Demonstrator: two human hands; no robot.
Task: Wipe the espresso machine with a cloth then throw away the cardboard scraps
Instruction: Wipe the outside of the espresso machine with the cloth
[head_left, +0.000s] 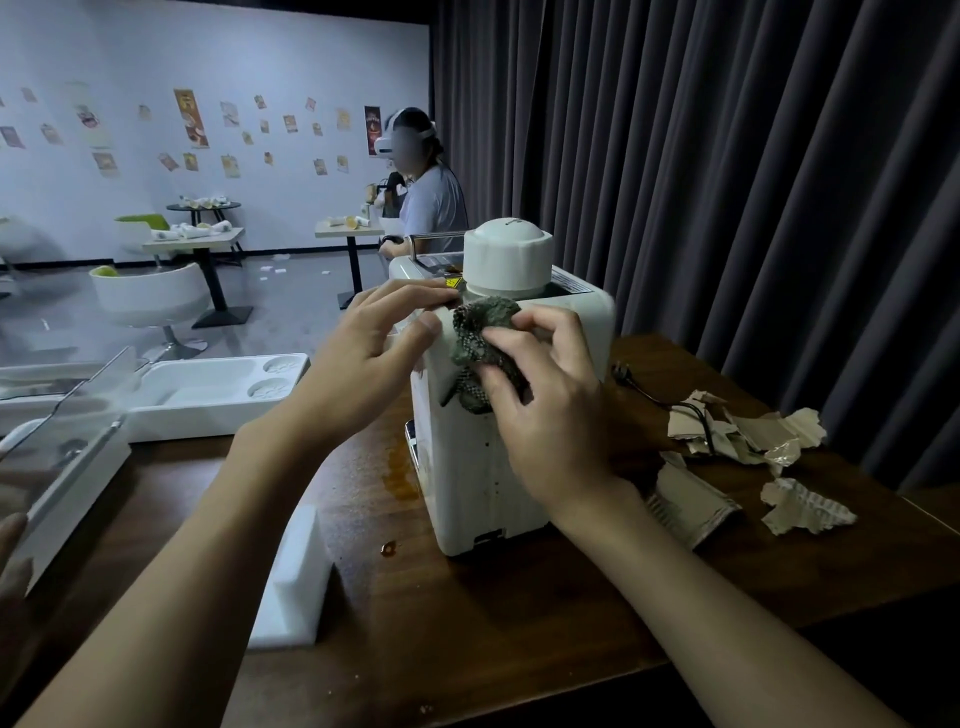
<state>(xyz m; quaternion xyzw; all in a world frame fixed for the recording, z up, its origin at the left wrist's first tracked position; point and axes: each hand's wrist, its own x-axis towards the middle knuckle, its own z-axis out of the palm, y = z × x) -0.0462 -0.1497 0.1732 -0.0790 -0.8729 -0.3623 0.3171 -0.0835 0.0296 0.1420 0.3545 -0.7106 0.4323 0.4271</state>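
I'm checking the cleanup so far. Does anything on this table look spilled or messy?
Yes. A brown liquid stain lies on the wooden table just left of the espresso machine, and torn cardboard scraps are strewn to its right.

Left hand (363, 358) flat, extended; right hand (550, 410) curled, gripping.

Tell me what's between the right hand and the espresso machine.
The dark cloth, held by the right hand against the espresso machine, in the head view.

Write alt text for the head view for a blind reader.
The right hand holds a dark cloth against a white espresso machine while the left hand rests on its top. Torn cardboard scraps lie on the table beside it.
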